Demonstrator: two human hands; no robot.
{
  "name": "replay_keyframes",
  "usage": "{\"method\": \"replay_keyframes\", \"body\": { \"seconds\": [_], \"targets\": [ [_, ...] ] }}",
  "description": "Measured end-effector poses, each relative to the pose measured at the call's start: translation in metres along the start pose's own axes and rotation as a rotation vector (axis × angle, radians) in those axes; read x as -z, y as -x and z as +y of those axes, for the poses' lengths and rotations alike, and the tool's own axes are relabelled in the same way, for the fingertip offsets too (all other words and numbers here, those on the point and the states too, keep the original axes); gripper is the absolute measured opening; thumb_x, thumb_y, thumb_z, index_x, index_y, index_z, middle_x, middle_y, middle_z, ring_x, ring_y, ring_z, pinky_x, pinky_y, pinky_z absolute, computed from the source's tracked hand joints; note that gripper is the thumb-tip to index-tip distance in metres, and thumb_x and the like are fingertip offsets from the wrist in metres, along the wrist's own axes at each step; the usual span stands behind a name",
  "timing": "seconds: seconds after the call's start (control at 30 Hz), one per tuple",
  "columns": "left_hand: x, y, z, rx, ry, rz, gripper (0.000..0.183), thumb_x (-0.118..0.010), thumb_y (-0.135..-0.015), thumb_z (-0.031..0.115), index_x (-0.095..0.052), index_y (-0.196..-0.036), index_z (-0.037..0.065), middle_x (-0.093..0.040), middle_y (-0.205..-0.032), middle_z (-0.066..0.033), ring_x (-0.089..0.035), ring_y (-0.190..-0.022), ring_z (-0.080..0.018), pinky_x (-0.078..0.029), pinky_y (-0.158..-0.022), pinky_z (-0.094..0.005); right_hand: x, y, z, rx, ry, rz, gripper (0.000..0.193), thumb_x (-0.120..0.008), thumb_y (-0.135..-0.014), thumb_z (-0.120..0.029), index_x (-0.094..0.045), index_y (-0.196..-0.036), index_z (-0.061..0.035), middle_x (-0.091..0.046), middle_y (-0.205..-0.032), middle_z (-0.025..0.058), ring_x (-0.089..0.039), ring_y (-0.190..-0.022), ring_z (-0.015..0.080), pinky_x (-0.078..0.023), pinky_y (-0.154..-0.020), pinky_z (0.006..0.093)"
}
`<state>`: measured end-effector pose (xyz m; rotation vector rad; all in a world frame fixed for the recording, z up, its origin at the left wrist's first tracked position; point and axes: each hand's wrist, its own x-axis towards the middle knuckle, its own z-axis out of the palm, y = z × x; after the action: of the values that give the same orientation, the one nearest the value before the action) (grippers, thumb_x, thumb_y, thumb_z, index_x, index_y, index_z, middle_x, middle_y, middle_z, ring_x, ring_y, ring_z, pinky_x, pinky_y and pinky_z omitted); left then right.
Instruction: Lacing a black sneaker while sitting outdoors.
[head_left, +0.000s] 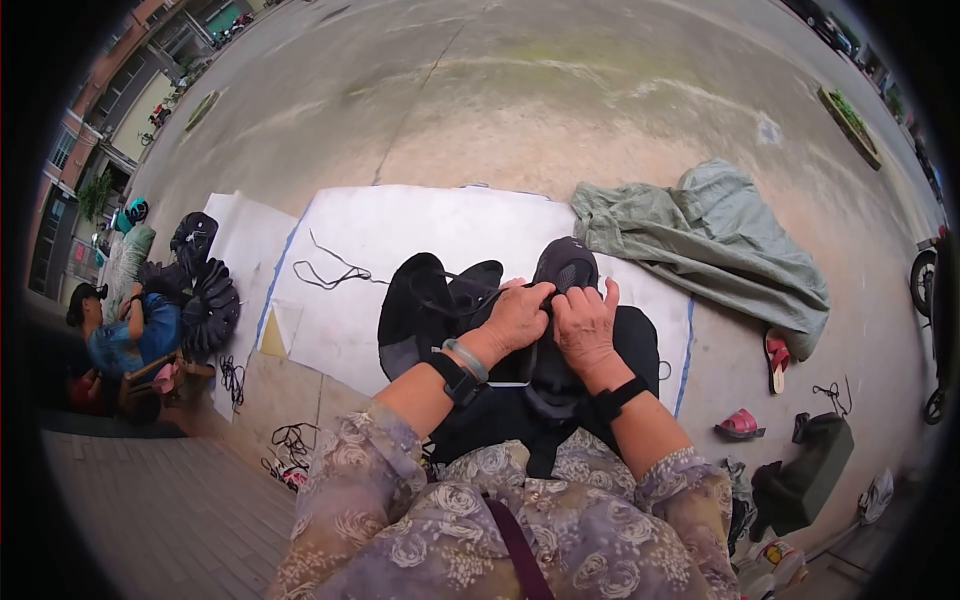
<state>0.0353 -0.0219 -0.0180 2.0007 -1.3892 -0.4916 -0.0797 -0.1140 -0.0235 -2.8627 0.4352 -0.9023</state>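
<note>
A black shoe (566,263) with a mesh toe lies in front of me, its toe pointing away. My left hand (517,316) is closed at its left side, fingertips pinched by the lacing area. A thin black shoelace (345,272) trails left from about there in loose loops over a white sheet (400,215). Against the shoe's top, my right hand (584,325) is closed, with thumb and fingers gripping the upper; the fingertips are partly hidden. More black shoe pieces (408,295) lie left of my hands, and a dark piece (635,340) sits to the right.
Grey-green cloth (700,240) lies across the sheet's right edge. Red slippers (740,424) and a dark green box-shaped thing (810,475) are at the right. At far left a person in blue (140,340) sits by bundled black items (210,305). Loose laces (290,445) lie on the ground.
</note>
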Motion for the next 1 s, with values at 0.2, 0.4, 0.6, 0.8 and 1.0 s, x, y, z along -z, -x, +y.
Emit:
{"method": "replay_keyframes", "body": {
  "seconds": [0.2, 0.4, 0.6, 0.8, 1.0],
  "targets": [
    [-0.015, 0.010, 0.002, -0.012, -0.107, 0.152, 0.028, -0.049, -0.075, 0.007, -0.055, -0.102, 0.006, -0.060, -0.071, -0.0189, -0.060, -0.072, -0.0361, -0.048, -0.067, -0.0447, 0.061, 0.027, 0.006, -0.057, -0.131, -0.052, 0.014, -0.066, -0.068, -0.012, -0.053, -0.064, -0.0107, -0.046, -0.064, 0.0028, -0.053, -0.065, 0.0212, -0.028, -0.097, 0.0539],
    [-0.017, 0.028, -0.001, -0.021, -0.157, 0.293, 0.028, -0.050, -0.077, 0.007, -0.054, -0.104, 0.006, -0.057, -0.068, -0.0157, -0.059, -0.066, -0.0347, -0.048, -0.061, -0.0429, 0.130, 0.250, 0.137, -1.027, -0.015, -0.361, 0.020, -0.060, -0.075, -0.020, -0.053, -0.066, -0.0035, -0.058, -0.066, 0.0126, -0.056, -0.065, 0.0316, -0.042, -0.070, 0.0439],
    [-0.019, 0.018, 0.015, -0.019, -0.156, 0.259, 0.020, -0.052, -0.076, 0.004, -0.054, -0.096, 0.003, -0.058, -0.077, -0.0168, -0.059, -0.070, -0.0345, -0.048, -0.060, -0.0402, 0.214, 0.471, 0.216, -1.297, 0.315, -0.596, 0.037, -0.063, -0.069, -0.039, -0.059, -0.073, -0.0021, -0.062, -0.076, 0.0156, -0.059, -0.075, 0.0334, -0.046, -0.066, 0.0422],
    [0.004, 0.013, 0.035, -0.034, -0.172, 0.312, 0.021, -0.057, -0.079, 0.014, -0.055, -0.097, 0.004, -0.058, -0.092, -0.0137, -0.058, -0.079, -0.0328, -0.048, -0.069, -0.0383, 0.099, 0.220, 0.130, -0.610, -0.027, -0.290, 0.021, -0.065, -0.072, -0.017, -0.057, -0.090, -0.0079, -0.058, -0.087, 0.0094, -0.054, -0.087, 0.0299, -0.040, -0.076, 0.0408],
    [0.003, -0.015, -0.003, -0.084, -0.192, 0.361, 0.024, -0.058, -0.078, 0.024, -0.058, -0.096, 0.007, -0.057, -0.100, -0.0081, -0.051, -0.099, -0.0283, -0.036, -0.086, -0.0413, 0.072, 0.053, 0.046, -0.170, -0.265, -0.179, 0.024, -0.063, -0.074, -0.012, -0.057, -0.097, -0.0057, -0.056, -0.094, 0.0082, -0.052, -0.097, 0.0268, -0.036, -0.087, 0.0444]
  ]
}}
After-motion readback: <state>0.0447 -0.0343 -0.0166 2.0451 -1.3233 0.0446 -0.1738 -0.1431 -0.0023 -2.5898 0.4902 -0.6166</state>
